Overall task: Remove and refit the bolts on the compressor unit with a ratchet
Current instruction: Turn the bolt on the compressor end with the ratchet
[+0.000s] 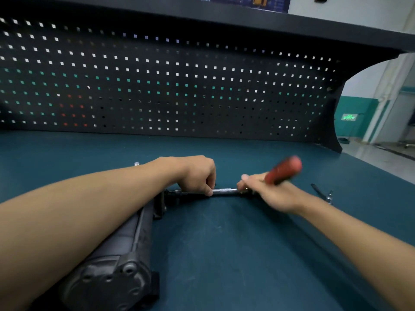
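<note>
A long black compressor unit (125, 248) lies on the blue-green bench, its near end cap showing several bolt holes. At its far end a silver extension bar (225, 190) runs right from the fitting. My left hand (197, 173) pinches the left part of that bar near the unit. My right hand (267, 189) grips the ratchet at the bar's right end. The ratchet's red handle (284, 169) sticks up to the right and is blurred by motion. The bolt under the socket is hidden.
A small silver bolt (136, 164) stands on the bench behind my left forearm. A dark tool with a metal piece (323, 193) lies to the right of my right hand. A black pegboard (170, 86) closes the back of the bench; the bench edge runs along the right.
</note>
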A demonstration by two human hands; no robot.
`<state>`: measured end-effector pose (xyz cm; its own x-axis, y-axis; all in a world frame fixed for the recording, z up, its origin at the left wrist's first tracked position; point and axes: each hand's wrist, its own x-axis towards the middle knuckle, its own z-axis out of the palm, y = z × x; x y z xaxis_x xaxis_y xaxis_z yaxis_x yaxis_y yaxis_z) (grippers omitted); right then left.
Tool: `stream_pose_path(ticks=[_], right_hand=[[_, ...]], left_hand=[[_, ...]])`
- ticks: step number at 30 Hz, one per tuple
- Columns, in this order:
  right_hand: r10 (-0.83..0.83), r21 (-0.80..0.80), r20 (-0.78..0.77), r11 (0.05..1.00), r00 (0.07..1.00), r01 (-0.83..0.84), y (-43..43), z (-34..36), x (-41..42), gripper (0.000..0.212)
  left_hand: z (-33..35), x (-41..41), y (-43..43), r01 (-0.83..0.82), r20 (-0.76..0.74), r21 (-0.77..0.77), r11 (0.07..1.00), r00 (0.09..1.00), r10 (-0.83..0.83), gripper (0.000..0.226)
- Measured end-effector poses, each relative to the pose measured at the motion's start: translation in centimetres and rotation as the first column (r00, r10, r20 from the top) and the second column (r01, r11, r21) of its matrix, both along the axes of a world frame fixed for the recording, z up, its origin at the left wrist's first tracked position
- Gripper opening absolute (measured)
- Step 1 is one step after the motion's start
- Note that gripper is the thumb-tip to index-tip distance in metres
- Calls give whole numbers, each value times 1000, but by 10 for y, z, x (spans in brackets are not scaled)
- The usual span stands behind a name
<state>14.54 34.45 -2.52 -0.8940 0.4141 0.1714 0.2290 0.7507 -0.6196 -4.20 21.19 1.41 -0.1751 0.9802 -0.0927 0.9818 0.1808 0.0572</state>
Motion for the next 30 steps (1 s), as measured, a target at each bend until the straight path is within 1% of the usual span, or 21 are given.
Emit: stream_pose_path(ticks=[2,5,7,11,14,16,18,20,22,23,24,26,28,29,30], right_hand=[[-136,-160,2,978,991,135,4,8,-17,52],[-244,-367,-23,904,969,219,8,12,-44,55],[-297,-418,-34,872,954,257,9,12,-56,54],[-378,-414,-66,852,923,320,13,8,-75,52],[-464,-305,-35,848,885,433,17,1,-86,41],[-502,-259,-47,841,864,475,18,-2,-91,37],[-511,-265,-116,842,852,469,18,-3,-94,41],[-510,-275,-215,850,833,449,14,-5,-90,49],[-482,-276,-307,870,821,408,12,-11,-81,55],[-457,-282,-340,883,822,375,12,-13,-75,56],[-425,-285,-360,898,830,336,10,-14,-69,56],[-343,-268,-366,929,865,256,8,-16,-55,53],[-258,-196,-315,959,913,203,8,-22,-38,48],[-214,-122,-275,975,937,187,8,-26,-29,46],[-156,-12,-243,987,957,158,7,-30,-19,45]], left_hand=[[-1,-1,2,-3,-16,14,1000,1000,3,8],[-1,-1,4,-3,-28,21,1000,1000,3,13],[0,-2,4,-1,-33,21,1000,999,1,14],[0,-1,4,2,-36,24,1000,999,-1,15],[-1,-1,3,9,-40,21,1000,999,-8,14],[-2,-2,5,7,-46,24,1000,999,-6,14],[-3,-4,5,-9,-41,26,1000,999,10,15],[-4,-6,5,-30,-17,24,999,999,30,18],[-6,-8,5,-44,9,13,999,999,44,20],[-7,-9,5,-45,17,7,999,999,45,17],[-7,-9,4,-42,20,5,999,999,42,14],[-8,-9,4,-40,22,5,999,999,39,18],[-7,-8,3,-40,15,8,999,999,40,20],[-7,-9,3,-44,10,6,999,999,44,18],[-7,-9,2,-51,6,4,999,999,51,15]])
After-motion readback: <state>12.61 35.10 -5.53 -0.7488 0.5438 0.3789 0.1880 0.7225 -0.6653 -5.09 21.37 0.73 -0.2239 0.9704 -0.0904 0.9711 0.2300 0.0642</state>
